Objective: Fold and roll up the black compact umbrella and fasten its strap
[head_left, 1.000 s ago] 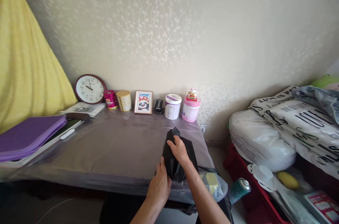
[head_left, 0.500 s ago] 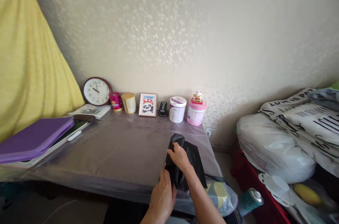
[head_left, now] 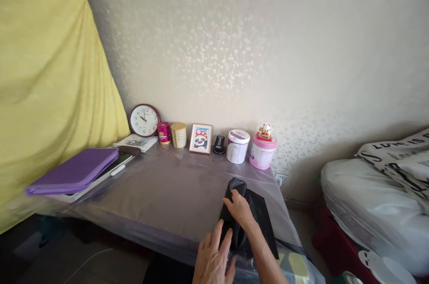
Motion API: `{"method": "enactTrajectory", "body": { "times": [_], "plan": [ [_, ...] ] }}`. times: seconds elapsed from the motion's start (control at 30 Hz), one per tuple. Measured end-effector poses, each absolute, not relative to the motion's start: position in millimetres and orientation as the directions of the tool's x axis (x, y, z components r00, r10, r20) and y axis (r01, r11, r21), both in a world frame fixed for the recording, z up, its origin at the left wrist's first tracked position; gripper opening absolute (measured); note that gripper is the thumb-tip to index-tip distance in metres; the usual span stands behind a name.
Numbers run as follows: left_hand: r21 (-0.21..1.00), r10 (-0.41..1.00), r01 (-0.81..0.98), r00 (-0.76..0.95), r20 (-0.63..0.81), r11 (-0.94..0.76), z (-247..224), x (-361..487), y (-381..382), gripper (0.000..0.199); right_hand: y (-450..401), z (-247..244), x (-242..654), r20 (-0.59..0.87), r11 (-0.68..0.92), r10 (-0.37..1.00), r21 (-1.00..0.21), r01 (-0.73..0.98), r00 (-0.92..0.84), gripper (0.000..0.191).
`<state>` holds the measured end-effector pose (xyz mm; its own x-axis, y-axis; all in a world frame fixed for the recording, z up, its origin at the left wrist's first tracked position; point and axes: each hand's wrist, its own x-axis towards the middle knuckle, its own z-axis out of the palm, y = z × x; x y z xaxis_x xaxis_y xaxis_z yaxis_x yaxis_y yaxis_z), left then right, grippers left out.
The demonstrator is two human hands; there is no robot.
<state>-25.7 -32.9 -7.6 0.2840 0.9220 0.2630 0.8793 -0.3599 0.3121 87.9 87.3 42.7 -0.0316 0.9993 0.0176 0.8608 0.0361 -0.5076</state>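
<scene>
A black, soft, slightly shiny bag [head_left: 263, 217] lies near the right end of the table, partly bunched up. My right hand [head_left: 240, 209] is closed on its raised, folded part, with the thumb pointing left. Nearer to me, my left hand [head_left: 212, 252] rests against the bag's lower left edge, fingers spread and nothing visibly gripped. Both hands and my right forearm hide parts of the bag.
Along the wall stand a clock [head_left: 145, 120], a panda picture frame [head_left: 200, 139], a purple-and-white tub [head_left: 237, 146] and a pink tub [head_left: 262, 152] with a cat figurine. A purple folder [head_left: 75, 170] lies at left. A large white bag [head_left: 372, 208] sits at right.
The view has swung, so the table things appear farther right and lower. My left hand's fingers have spread from the bag's near edge. My right hand keeps its hold.
</scene>
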Motion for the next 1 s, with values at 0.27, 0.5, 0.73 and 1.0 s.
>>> {"method": "enactTrajectory", "body": {
  "times": [0.27, 0.5, 0.73, 1.0],
  "plan": [
    [0.262, 0.948, 0.912, 0.316, 0.042, -0.315, 11.1, -14.4, -27.4, 0.07, 85.3, 44.6, 85.5, 0.036, 0.082, 0.997, -0.492, 0.867, -0.074, 0.029],
    [0.376, 0.939, 0.88, 0.338, -0.068, -0.29, 18.4, -13.1, -24.5, 0.086, 75.0, 53.8, 82.7, 0.037, 0.205, 0.975, -0.533, 0.821, -0.22, 0.022],
    [0.407, 0.937, 0.866, 0.345, -0.065, -0.291, 12.6, -11.7, -22.1, 0.079, 65.0, 59.4, 82.2, 0.023, 0.32, 0.93, -0.542, 0.777, -0.368, 0.031],
    [0.381, 0.94, 0.889, 0.32, -0.12, -0.254, 7.5, -5.6, -20.0, 0.076, 51.3, 55.3, 94.2, 0.19, 0.495, 0.861, -0.52, 0.696, -0.471, 0.026]
  ]
}}
